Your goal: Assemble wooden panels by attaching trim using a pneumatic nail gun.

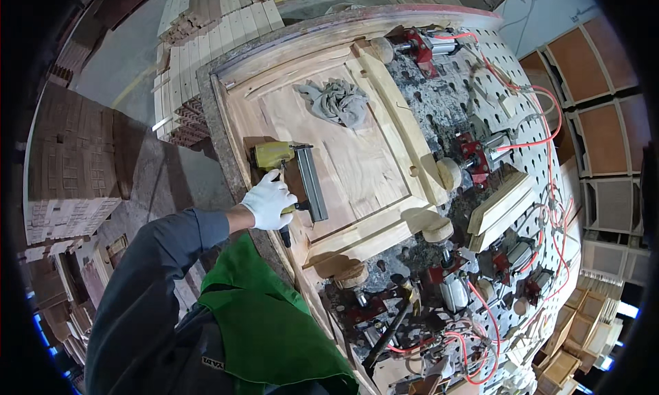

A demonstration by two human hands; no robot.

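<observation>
Head view: white-gloved left hand (269, 201) grips a yellow-and-grey nail gun (313, 183) over a framed wooden panel (364, 178), best held square and steady; right hand unseen.

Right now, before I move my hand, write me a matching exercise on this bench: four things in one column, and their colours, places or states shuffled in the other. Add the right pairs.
Things
1. Left hand
2. Nail gun
3. Cloth
4. Apron

Descriptions
A. lies crumpled on the wooden panel
B. green, worn over the front of the body
C. gloved in white
D. partly yellow, gripped

Pairs: 1-C; 2-D; 3-A; 4-B
</observation>
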